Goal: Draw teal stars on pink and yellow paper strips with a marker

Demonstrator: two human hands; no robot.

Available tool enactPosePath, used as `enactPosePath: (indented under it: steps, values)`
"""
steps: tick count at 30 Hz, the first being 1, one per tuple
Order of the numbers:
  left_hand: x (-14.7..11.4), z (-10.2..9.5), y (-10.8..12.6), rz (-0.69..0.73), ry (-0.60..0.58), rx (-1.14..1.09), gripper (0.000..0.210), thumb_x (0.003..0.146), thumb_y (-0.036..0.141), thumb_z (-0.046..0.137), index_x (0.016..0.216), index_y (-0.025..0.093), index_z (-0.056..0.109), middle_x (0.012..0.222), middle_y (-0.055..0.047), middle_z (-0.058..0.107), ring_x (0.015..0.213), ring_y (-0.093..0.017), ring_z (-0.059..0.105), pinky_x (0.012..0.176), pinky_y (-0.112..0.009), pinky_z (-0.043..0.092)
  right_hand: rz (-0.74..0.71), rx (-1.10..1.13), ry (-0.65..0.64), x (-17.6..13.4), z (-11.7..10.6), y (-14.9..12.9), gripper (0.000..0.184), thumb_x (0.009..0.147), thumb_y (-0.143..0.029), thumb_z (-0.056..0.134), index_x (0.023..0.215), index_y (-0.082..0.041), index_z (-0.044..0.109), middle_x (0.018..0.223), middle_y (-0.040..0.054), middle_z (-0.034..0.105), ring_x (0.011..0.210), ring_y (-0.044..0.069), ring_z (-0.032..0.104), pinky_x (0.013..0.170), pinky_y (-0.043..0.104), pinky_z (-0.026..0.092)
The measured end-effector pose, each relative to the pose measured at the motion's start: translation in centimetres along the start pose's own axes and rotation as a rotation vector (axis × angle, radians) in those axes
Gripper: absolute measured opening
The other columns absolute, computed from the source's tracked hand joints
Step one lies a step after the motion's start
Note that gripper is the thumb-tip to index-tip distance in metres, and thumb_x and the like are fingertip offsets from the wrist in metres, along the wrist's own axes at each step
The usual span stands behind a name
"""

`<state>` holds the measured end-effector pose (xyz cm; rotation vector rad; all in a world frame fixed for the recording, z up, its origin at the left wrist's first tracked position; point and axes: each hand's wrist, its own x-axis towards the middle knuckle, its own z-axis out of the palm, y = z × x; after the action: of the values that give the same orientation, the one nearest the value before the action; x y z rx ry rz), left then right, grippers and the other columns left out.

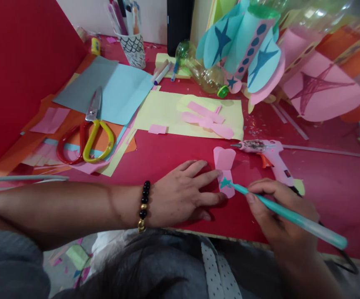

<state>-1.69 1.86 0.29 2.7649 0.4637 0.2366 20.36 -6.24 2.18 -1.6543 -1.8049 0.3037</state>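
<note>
A small pink paper cutout (224,159) with a rounded, notched top lies on the red table, creased across its middle. On its lower half is a teal star (225,182). My left hand (188,191) lies flat with fingers spread, two fingertips pressing the cutout's left edge. Pinched between the fingers of my right hand (281,207) is a teal marker (301,222), its tip touching the star's right side. Just beyond the right hand rests a pink glue gun (269,155), nozzle pointing left.
Scissors (89,141) lie on coloured paper sheets (105,91) at left. Pink strips (208,118) rest on a yellow sheet (158,110). A pen cup (132,50), a plastic bottle (201,68) and paper-decorated bottles (245,45) stand or lie behind. Scraps (77,255) litter the floor.
</note>
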Motion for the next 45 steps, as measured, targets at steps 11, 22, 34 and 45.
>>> enactPosePath:
  steps: [11, 22, 34, 45]
  values:
    - [0.09, -0.05, -0.03, 0.005, 0.003, -0.004, 0.043, 0.092, 0.05, 0.055, 0.131, 0.032, 0.055, 0.15, -0.01, 0.039, 0.133, -0.032, 0.036, 0.109, -0.052, 0.034, -0.031, 0.021, -0.02, -0.03, 0.1, 0.1, 0.003, 0.084, -0.019, 0.061, 0.086, -0.022, 0.061, 0.081, -0.0002, 0.066, 0.064, 0.012, 0.061, 0.06, 0.025, 0.047]
    - [0.04, -0.07, -0.04, 0.001, -0.006, 0.018, 0.044, 0.092, 0.052, 0.054, 0.131, 0.032, 0.055, 0.15, -0.008, 0.038, 0.134, -0.032, 0.034, 0.111, -0.051, 0.032, -0.067, 0.117, -0.067, -0.16, 0.35, 0.44, 0.007, 0.084, -0.016, 0.062, 0.09, -0.02, 0.061, 0.086, 0.0013, 0.066, 0.073, 0.013, 0.063, 0.067, 0.026, 0.048]
    - [0.03, 0.26, -0.17, 0.011, -0.002, 0.02, 0.045, 0.093, 0.052, 0.053, 0.133, 0.032, 0.053, 0.151, -0.008, 0.037, 0.134, -0.032, 0.035, 0.11, -0.052, 0.032, -0.071, 0.089, -0.03, -0.11, 0.36, 0.3, 0.005, 0.085, -0.017, 0.062, 0.089, -0.02, 0.061, 0.084, 0.0007, 0.066, 0.071, 0.013, 0.063, 0.066, 0.025, 0.048]
    - [0.03, 0.26, -0.14, 0.011, 0.009, 0.033, 0.046, 0.092, 0.053, 0.054, 0.132, 0.031, 0.055, 0.15, -0.009, 0.039, 0.134, -0.033, 0.035, 0.11, -0.052, 0.033, -0.122, 0.143, -0.073, -0.24, 0.32, 0.59, 0.01, 0.083, -0.014, 0.063, 0.092, -0.02, 0.06, 0.087, 0.0015, 0.066, 0.076, 0.014, 0.064, 0.069, 0.026, 0.049]
